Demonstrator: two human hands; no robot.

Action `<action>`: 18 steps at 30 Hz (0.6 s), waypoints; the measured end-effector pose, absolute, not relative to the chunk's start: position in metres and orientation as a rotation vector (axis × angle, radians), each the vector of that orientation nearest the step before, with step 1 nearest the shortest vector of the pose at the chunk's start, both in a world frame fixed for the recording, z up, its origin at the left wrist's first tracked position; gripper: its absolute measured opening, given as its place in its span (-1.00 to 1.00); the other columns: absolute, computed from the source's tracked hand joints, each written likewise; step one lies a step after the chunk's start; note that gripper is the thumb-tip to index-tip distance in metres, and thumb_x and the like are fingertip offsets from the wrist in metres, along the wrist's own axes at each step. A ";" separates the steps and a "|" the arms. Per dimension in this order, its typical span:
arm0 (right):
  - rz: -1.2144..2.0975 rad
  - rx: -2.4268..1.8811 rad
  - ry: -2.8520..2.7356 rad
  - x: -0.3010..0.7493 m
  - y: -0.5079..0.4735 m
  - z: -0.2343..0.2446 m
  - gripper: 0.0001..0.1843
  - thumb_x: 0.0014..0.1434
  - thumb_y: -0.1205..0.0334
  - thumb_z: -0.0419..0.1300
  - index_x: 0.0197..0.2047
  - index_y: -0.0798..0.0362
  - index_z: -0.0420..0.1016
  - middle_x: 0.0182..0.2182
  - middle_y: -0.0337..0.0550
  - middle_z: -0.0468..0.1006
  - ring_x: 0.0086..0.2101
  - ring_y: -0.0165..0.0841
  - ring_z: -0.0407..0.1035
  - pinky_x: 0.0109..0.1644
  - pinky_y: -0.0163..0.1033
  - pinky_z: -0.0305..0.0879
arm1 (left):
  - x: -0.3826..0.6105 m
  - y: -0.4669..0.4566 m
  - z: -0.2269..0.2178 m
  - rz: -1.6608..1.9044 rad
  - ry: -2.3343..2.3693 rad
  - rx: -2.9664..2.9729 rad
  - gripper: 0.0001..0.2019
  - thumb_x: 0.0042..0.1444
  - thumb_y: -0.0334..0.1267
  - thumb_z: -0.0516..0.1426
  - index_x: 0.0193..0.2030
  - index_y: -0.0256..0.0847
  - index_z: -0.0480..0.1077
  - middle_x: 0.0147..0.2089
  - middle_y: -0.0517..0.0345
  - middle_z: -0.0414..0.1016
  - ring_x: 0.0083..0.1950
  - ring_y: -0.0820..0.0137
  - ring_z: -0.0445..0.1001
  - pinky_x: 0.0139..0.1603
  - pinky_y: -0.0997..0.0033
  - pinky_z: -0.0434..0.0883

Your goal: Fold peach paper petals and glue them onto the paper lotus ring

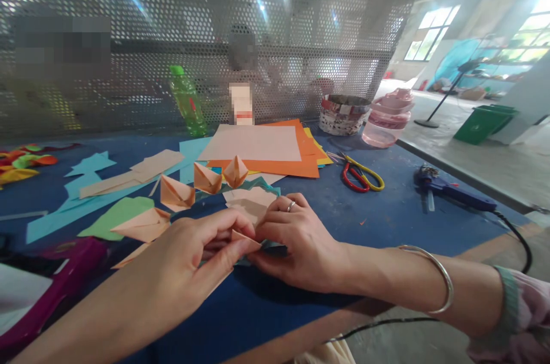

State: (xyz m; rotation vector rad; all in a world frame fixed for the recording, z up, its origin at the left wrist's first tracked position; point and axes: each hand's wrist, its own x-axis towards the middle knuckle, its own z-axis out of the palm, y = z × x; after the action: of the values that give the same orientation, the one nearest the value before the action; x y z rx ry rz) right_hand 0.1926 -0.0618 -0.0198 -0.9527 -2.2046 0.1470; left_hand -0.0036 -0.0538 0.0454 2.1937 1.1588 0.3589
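Two hands met low over the blue table (387, 220), near its front edge. Your left hand (193, 249) and right hand (301, 243) both pinched the small peach paper fold (243, 239) between them. Uneven pressure could have skewed its crease or torn it: thin, matte paper, sharp-edged and pointed.

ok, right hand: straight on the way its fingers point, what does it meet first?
The folded peach paper, which the right hand pinches; directly behind it come fingers of the left hand. They look in contact, though depth is unclear.
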 end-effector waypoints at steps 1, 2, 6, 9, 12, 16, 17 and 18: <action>0.145 -0.954 -2.205 0.193 -0.062 -0.020 -0.90 0.11 0.21 0.25 -0.37 0.05 0.51 -0.46 -0.26 0.57 -0.28 -0.37 0.37 -0.07 -0.15 0.07 | -0.005 -0.054 0.046 0.317 1.156 2.169 -0.74 0.24 -0.04 0.02 -0.24 -0.08 0.47 -0.47 0.29 0.51 -0.48 0.46 0.43 -0.52 0.60 0.32; 0.147 -0.957 -2.209 0.193 -0.061 -0.019 -0.90 0.11 0.21 0.25 -0.37 0.06 0.52 -0.47 -0.26 0.56 -0.28 -0.37 0.37 -0.07 -0.15 0.07 | -0.006 -0.054 0.046 0.294 1.151 2.154 -0.75 0.25 -0.04 0.02 -0.20 -0.06 0.46 -0.44 0.29 0.53 -0.46 0.45 0.46 -0.50 0.60 0.33; 0.192 -0.966 -2.237 0.193 -0.059 -0.019 -0.89 0.14 0.20 0.23 -0.33 0.06 0.54 -0.48 -0.26 0.57 -0.29 -0.37 0.38 -0.07 -0.15 0.07 | -0.009 -0.052 0.042 0.400 1.098 2.199 -0.79 0.22 -0.06 0.07 -0.08 0.01 0.43 -0.26 0.27 0.60 -0.32 0.38 0.54 -0.35 0.57 0.42; 0.214 -0.975 -2.233 0.193 -0.058 -0.018 -0.90 0.11 0.21 0.26 -0.31 0.04 0.54 -0.44 -0.26 0.59 -0.28 -0.36 0.38 -0.05 -0.15 0.06 | -0.009 -0.051 0.042 0.456 1.039 2.184 -0.78 0.23 -0.06 0.06 -0.09 -0.02 0.43 -0.23 0.25 0.59 -0.27 0.34 0.55 -0.28 0.53 0.45; 0.228 -0.970 -2.232 0.193 -0.060 -0.017 -0.89 0.09 0.20 0.28 -0.31 0.04 0.52 -0.41 -0.26 0.59 -0.26 -0.36 0.37 -0.04 -0.15 0.05 | -0.010 -0.053 0.047 0.508 1.010 2.119 -0.77 0.26 -0.03 0.03 -0.13 -0.03 0.44 -0.20 0.24 0.58 -0.16 0.31 0.55 -0.16 0.49 0.47; 0.267 -1.013 -2.229 0.193 -0.062 -0.012 -0.82 0.08 0.15 0.32 -0.35 0.07 0.47 -0.40 -0.26 0.57 -0.24 -0.35 0.37 -0.06 -0.17 0.04 | -0.017 -0.057 0.052 0.633 1.095 2.081 -0.72 0.26 0.04 0.01 -0.12 0.02 0.46 -0.16 0.26 0.60 -0.13 0.31 0.58 -0.13 0.45 0.51; 0.290 -1.027 -2.222 0.192 -0.062 -0.012 -0.81 0.07 0.14 0.33 -0.35 0.07 0.46 -0.38 -0.26 0.58 -0.24 -0.36 0.37 -0.06 -0.17 0.03 | -0.019 -0.057 0.052 0.726 1.110 2.078 -0.71 0.26 0.05 0.01 -0.14 0.02 0.48 -0.13 0.26 0.60 -0.13 0.30 0.59 -0.16 0.44 0.53; 0.318 -1.036 -2.211 0.192 -0.062 -0.011 -0.80 0.07 0.14 0.34 -0.33 0.07 0.46 -0.36 -0.27 0.58 -0.23 -0.36 0.37 -0.06 -0.18 0.03 | -0.021 -0.056 0.052 0.881 1.151 2.080 -0.69 0.25 0.07 0.01 -0.15 0.01 0.49 -0.09 0.24 0.60 -0.12 0.29 0.59 -0.18 0.42 0.55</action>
State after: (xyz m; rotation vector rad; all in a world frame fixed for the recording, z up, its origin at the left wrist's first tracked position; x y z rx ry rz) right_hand 0.1918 -0.0622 -0.0114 -1.0359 -2.2106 0.3176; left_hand -0.0215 -0.0565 0.0515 2.0801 1.1509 0.8807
